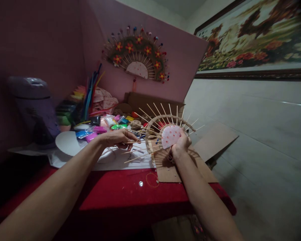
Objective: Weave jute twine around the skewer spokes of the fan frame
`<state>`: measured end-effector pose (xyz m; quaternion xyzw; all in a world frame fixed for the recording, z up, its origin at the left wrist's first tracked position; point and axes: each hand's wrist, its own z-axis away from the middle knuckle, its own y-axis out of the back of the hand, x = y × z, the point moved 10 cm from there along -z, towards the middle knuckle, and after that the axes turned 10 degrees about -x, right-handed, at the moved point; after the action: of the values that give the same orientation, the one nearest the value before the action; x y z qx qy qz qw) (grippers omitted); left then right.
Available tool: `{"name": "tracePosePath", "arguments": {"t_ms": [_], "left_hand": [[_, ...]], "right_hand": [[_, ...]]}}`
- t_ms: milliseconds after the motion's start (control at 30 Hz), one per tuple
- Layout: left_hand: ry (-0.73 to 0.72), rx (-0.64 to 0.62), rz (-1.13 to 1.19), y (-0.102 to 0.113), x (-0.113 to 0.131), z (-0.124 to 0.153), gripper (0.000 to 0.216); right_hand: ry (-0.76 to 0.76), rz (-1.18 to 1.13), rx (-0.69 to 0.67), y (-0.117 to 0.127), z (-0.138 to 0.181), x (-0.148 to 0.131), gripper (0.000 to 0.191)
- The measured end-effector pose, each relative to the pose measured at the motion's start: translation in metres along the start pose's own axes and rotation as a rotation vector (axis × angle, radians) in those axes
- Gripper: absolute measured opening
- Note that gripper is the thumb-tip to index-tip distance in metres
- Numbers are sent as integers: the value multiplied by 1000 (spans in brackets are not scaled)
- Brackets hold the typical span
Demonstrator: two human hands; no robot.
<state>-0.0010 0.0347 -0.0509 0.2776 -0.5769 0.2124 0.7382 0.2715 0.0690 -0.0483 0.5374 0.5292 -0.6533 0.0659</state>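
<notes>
Head view: we're gripping the probably light, brittle stick fan (161, 138) by its sturdier-looking dotted base (171, 135), right hand (182, 143) closed, left hand (125, 138) curling beside sticks (137, 158), hold unclear.

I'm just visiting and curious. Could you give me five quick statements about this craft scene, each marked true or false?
1. The right hand holds the spotted half-round piece of the stick frame. True.
2. Both hands hold that spotted piece. False: only the right does; the left hand is at the thin sticks on the frame's left side.
3. A decorated fan is up on the pink panel. True.
4. That fan carries only blue blossoms. False: it bears orange flowers.
5. The table's cloth is red. True.
</notes>
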Motion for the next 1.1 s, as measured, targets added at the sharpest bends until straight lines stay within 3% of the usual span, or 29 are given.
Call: {"name": "tracePosePath", "arguments": {"t_ms": [167,367,500,667,933,1100], "left_hand": [[-2,52,-115,6,4,3,26],[-26,148,-286,20,8,8,42],[69,242,-414,31,3,7,46],[241,477,-815,43,15,14,32],[184,635,-1023,32,54,28,32],[60,524,-1002,6,62,16,25]], "right_hand": [[10,-42,21,3,-3,2,31],[28,-24,34,5,-7,2,28],[60,3,28,4,-4,-4,26],[81,24,36,3,1,-10,26],[64,-4,56,6,-1,-9,24],[69,11,87,11,-6,-6,28]]}}
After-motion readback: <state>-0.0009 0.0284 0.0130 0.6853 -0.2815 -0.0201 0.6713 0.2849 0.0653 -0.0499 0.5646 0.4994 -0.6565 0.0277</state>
